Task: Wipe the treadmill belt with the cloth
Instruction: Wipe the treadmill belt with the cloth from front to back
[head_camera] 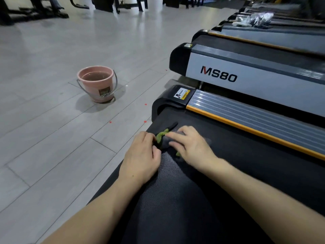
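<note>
The black textured treadmill belt (175, 191) runs from the bottom of the view toward its rear end near the middle. A bunched dark grey cloth with a green edge (162, 139) lies on the belt close to that end. My left hand (142, 157) pinches the cloth's left side with curled fingers. My right hand (190, 145) lies over the cloth's right side, fingers spread and pressing it onto the belt. Most of the cloth is hidden under both hands.
A pink bucket (97, 83) holding water stands on the grey tiled floor (52, 138) to the left. An orange-trimmed ribbed side rail (255, 118) borders the belt on the right. Beyond it stand more treadmills, the nearest marked MS80 (219, 74).
</note>
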`<state>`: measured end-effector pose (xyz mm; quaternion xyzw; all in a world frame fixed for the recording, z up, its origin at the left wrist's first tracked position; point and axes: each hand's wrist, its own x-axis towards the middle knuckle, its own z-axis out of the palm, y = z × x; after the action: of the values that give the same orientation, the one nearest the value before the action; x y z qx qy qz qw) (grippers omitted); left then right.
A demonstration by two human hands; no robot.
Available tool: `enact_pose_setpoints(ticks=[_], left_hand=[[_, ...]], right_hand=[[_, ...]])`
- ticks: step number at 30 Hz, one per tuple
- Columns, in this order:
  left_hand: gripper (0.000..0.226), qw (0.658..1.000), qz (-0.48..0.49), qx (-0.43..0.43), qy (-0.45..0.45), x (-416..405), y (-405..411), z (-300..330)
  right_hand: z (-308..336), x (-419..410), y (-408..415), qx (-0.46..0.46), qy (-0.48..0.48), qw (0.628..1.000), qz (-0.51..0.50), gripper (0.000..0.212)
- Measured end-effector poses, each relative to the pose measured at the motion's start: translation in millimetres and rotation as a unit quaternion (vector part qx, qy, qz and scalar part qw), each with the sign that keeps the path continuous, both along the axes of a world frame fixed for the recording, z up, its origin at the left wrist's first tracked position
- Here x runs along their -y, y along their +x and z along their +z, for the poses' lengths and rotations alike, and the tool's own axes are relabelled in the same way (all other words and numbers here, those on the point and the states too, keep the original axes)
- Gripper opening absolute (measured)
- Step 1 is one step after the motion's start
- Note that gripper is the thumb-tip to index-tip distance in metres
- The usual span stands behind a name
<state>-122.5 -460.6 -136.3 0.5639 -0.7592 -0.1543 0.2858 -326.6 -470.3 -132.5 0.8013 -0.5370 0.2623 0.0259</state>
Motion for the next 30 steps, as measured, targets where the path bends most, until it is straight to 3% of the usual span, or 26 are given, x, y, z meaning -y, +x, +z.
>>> enact_pose_setpoints(ticks=[2,6,8,11,14,17,19,22,28,30], left_hand=[[0.026,0.999,-0.032,0.024,-0.014,-1,0,0],[0.032,0.994,-0.084,0.062,-0.031,0,0,-1],[0.034,0.993,-0.097,0.062,-0.039,-1,1,-1],[0.03,0.989,-0.114,0.074,-0.057,-1,1,-2],[0.025,0.987,-0.13,0.075,-0.061,-2,1,-4],[0.025,0.986,-0.138,0.074,-0.059,-1,1,-6],[0.028,0.986,-0.136,0.072,-0.057,1,1,-7],[0.029,0.986,-0.138,0.073,-0.057,3,0,-5],[0.038,0.985,-0.138,0.091,-0.044,-3,1,-4],[0.041,0.984,-0.137,0.107,-0.038,-8,-1,-4]], right_hand=[[2,42,-21,0.004,-0.033,0.996,-0.086,0.024],[3,66,-27,0.055,0.004,0.969,-0.242,0.019],[2,30,-8,0.055,-0.022,0.972,-0.227,0.022],[1,-42,4,0.046,-0.01,0.993,-0.108,0.027],[1,-55,-19,-0.004,0.002,0.999,-0.051,0.027],[7,3,-51,-0.009,-0.032,0.989,-0.146,0.023],[13,34,-64,0.026,0.002,0.97,-0.241,0.022],[9,15,-44,0.053,0.012,0.954,-0.293,0.025],[-2,-92,-19,0.025,0.016,0.998,-0.06,0.027],[0,-67,-42,-0.006,0.004,0.997,-0.072,0.027]])
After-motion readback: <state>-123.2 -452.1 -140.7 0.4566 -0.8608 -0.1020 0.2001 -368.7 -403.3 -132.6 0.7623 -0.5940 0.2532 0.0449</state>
